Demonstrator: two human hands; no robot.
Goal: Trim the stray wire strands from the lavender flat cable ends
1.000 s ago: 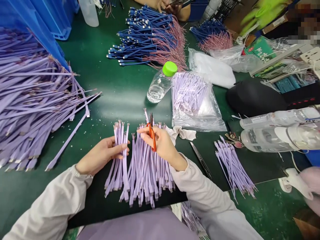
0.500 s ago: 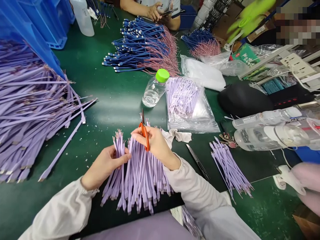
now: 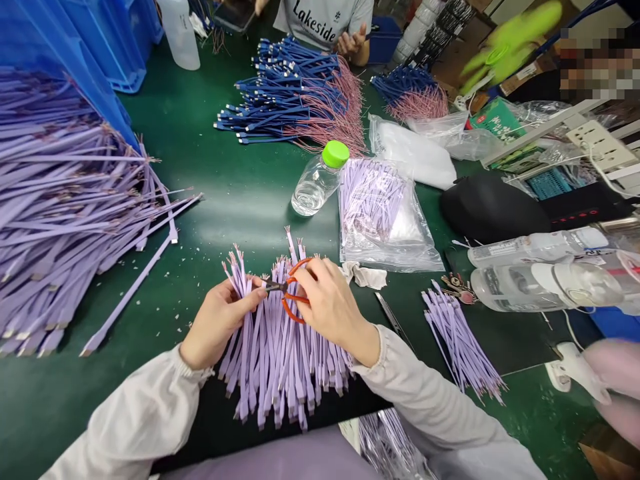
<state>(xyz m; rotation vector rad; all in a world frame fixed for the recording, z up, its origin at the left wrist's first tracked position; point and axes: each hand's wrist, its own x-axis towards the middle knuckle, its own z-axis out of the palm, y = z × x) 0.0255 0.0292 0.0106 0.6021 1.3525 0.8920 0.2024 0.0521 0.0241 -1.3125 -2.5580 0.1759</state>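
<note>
A person's left hand [image 3: 220, 320] holds a fanned bundle of lilac flat cables [image 3: 280, 360] upright on a green counter [image 3: 235, 200], fingers clenched around its upper part, forearm angled in from the lower left in a pale sleeve; the right hand [image 3: 330, 307], wrist bent, reaches in from the lower right, fingers closed through orange-handled snips [image 3: 295, 300], their dark blades pointing left among the frayed cable tips, just beside the left thumb; a heap of lilac cables [image 3: 75, 200] lies to the left; a plastic bag of cables [image 3: 385, 227] and a green-capped water bottle [image 3: 317, 180] lie beyond; a co-worker's hand [image 3: 353, 43] shows across the counter, near blue cables [image 3: 295, 93].
</note>
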